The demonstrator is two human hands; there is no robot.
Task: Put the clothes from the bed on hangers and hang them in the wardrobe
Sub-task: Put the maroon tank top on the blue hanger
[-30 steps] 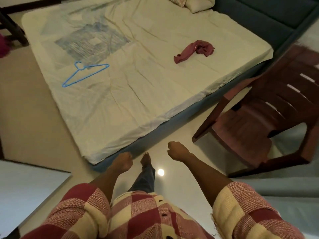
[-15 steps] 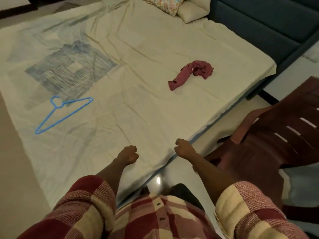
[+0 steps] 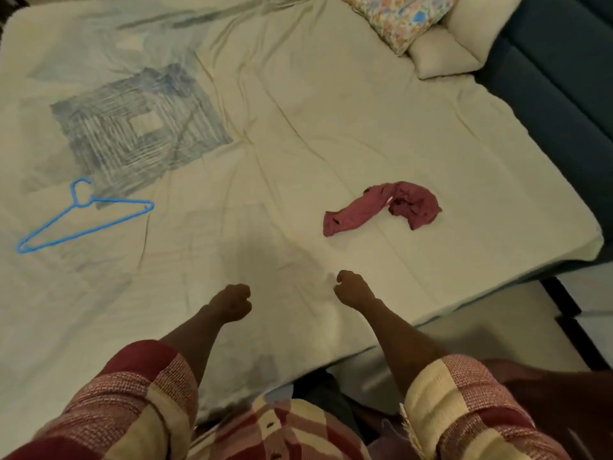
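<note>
Both hands are curled into loose fists with nothing in them: left hand (image 3: pixel 232 302) and right hand (image 3: pixel 353 288) hover over the near part of the bed (image 3: pixel 298 127), knuckles forward, fingers tucked under so pads are not visible. Change since a second ago: the person was standing back on the floor with the fists over the tiles and a chair at the right; now the view has closed in, the fists are over the sheet and the chair is nearly out of view, so the approach is done and the pick-up has not started. The garment (image 3: pixel 381 207) lies ahead and a bit right of the right hand, well clear of it, same spot on the bed as before; likely the next grab, right hand nearest. The hanger (image 3: pixel 83 217) lies far left on the sheet, well apart from both the garment and the hands. Wardrobe not in view. Materials: garment is a dark red soft cloth, bunched and twisted into a limp roll, will flop when lifted; hanger is thin blue plastic or coated wire, triangle with hook, rigid and light; sheet is pale cream, creased, with a faded blue square print (image 3: pixel 139 124); two pillows (image 3: pixel 441 54) at the top right, one floral, one plain. Sleeves are red and cream checked weave.
</note>
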